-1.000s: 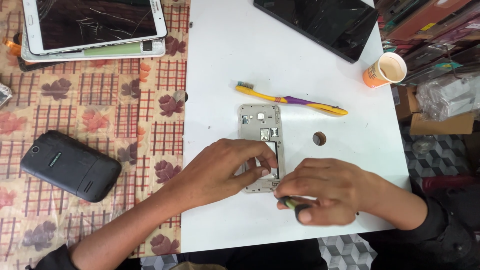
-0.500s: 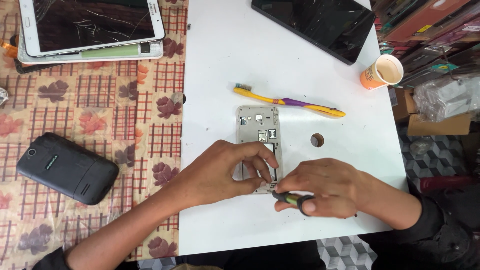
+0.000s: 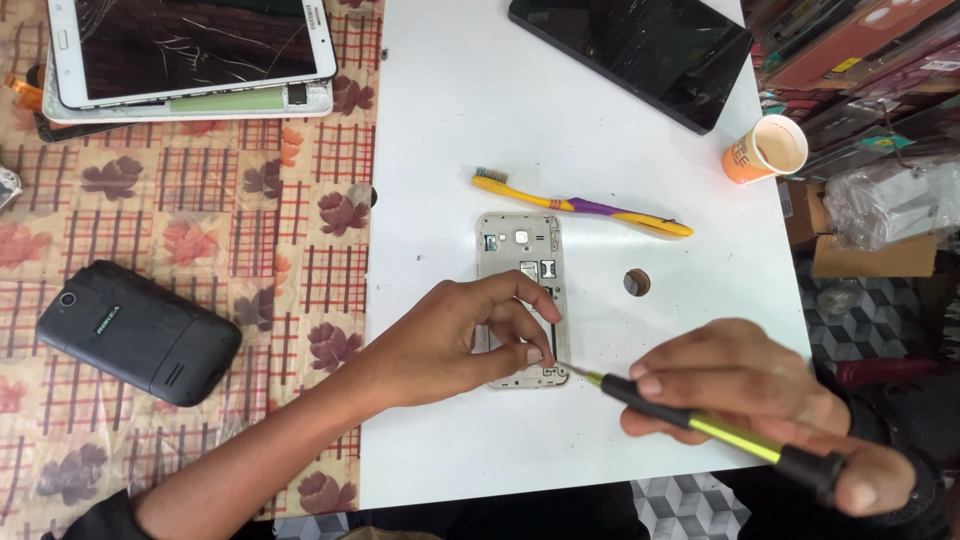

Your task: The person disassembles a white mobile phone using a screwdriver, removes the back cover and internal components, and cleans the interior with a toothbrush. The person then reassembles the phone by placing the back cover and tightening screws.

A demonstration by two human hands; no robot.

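An opened phone frame (image 3: 521,255) lies face down on the white table (image 3: 450,120), its inner parts showing. My left hand (image 3: 460,335) rests on its lower half, fingers pinching near the bottom edge. My right hand (image 3: 760,410) grips a screwdriver (image 3: 700,425) with a yellow-green and black handle. Its thin tip points left and touches the frame's lower right corner, beside my left fingertips.
A yellow and purple toothbrush (image 3: 585,205) lies just above the frame. A round hole (image 3: 636,282) is in the table. A paper cup (image 3: 765,150), a dark tablet (image 3: 630,50), a cracked white tablet (image 3: 190,50) and a black phone (image 3: 140,330) lie around.
My right hand has pulled back to the right, showing the whole screwdriver, whose tip stays at the frame's lower corner. My left hand keeps hold of the frame.
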